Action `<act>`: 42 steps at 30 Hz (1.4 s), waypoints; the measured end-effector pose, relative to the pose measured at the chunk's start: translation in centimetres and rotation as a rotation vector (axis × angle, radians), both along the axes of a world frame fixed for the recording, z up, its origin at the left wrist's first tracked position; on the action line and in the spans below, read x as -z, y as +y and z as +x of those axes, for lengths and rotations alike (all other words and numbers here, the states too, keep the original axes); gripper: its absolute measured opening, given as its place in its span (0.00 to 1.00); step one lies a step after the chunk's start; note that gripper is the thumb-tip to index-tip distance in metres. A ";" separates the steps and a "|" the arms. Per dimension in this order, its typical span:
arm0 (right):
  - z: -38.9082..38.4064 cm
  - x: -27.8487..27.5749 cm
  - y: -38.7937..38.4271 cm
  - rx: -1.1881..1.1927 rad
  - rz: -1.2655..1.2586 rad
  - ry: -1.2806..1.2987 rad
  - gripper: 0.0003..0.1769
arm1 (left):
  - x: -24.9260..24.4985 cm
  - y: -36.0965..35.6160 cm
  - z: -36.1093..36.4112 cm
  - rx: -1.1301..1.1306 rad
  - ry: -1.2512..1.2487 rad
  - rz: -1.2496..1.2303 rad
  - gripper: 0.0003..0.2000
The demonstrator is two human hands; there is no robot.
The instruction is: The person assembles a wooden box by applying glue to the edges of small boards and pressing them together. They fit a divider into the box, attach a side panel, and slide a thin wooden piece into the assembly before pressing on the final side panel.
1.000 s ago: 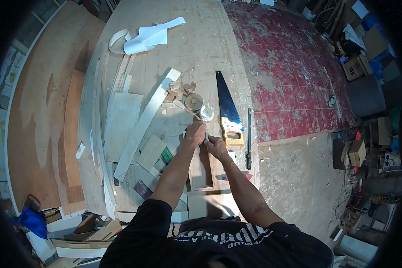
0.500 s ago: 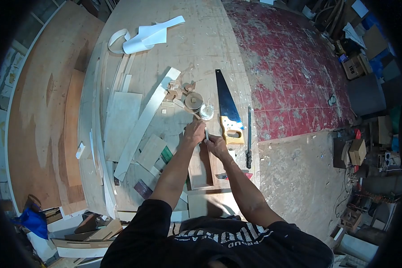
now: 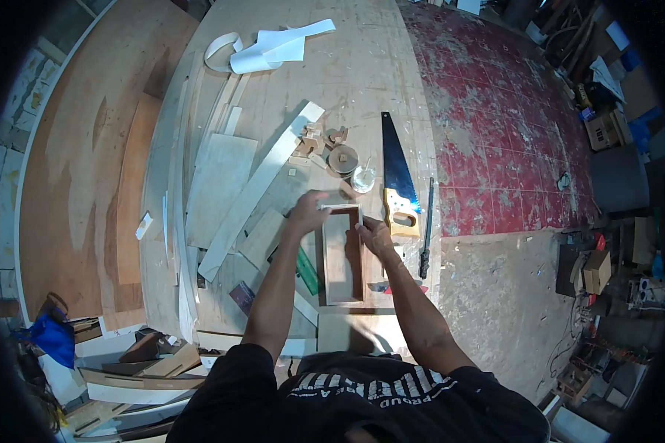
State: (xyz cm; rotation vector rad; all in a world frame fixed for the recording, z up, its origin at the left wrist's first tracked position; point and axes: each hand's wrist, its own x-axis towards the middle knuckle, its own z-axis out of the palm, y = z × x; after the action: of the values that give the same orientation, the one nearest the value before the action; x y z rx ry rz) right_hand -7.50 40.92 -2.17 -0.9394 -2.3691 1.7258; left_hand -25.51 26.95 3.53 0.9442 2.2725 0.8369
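A shallow rectangular wooden box (image 3: 343, 294) lies in front of me, its long sides running away from me. My left hand (image 3: 307, 213) is at the far left corner of the box, blurred, and its fingers are smeared. My right hand (image 3: 377, 235) has its fingers closed round the far part of the box's right side. Just beyond the box stands a small white container (image 3: 363, 179) with a thin stick in it. Next to that is a round wooden disc (image 3: 343, 159). A green object (image 3: 307, 272) lies left of the box.
A handsaw (image 3: 400, 177) and a dark bar (image 3: 427, 229) lie to the right. On the left are a long pale board (image 3: 262, 188) and a flat panel (image 3: 225, 177). White paper (image 3: 281, 49) lies at the far end. Red floor (image 3: 495, 140) stretches beyond the table's right edge.
My hands have moved apart, the left one to the box's left corner and the right one onto its right side. More of the box and the green object shows. The view has shifted.
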 end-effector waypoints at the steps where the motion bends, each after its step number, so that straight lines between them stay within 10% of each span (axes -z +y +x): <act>1: -0.1 -1.6 0.0 -0.009 -0.090 -0.039 0.22 | 1.4 -1.5 -0.8 -0.150 -0.137 0.050 0.25; 8: -0.3 0.1 0.4 -0.044 -0.094 0.020 0.25 | 4.3 -2.9 0.8 -0.314 -0.684 0.226 0.24; 11: -0.8 -1.5 0.1 0.041 0.127 -0.086 0.24 | 3.9 -2.9 0.8 -0.324 -0.719 0.221 0.24; 13: -1.7 -4.5 0.0 -0.035 0.749 0.140 0.23 | 3.9 -2.9 0.6 -0.332 -0.742 0.194 0.23; 18: -6.5 -6.1 0.0 -0.436 0.907 -0.045 0.24 | 4.4 -3.0 -0.1 -0.256 -0.763 0.120 0.23; 42: -9.6 -2.3 -0.8 -0.636 0.926 -0.307 0.11 | 5.2 -3.0 -0.4 -0.097 -0.559 0.154 0.19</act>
State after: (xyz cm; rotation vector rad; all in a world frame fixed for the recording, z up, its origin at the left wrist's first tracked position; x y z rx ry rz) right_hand -17.09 40.16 0.17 -0.3098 -3.3520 0.3294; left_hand -25.86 23.97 -1.67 0.5675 1.7965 1.1635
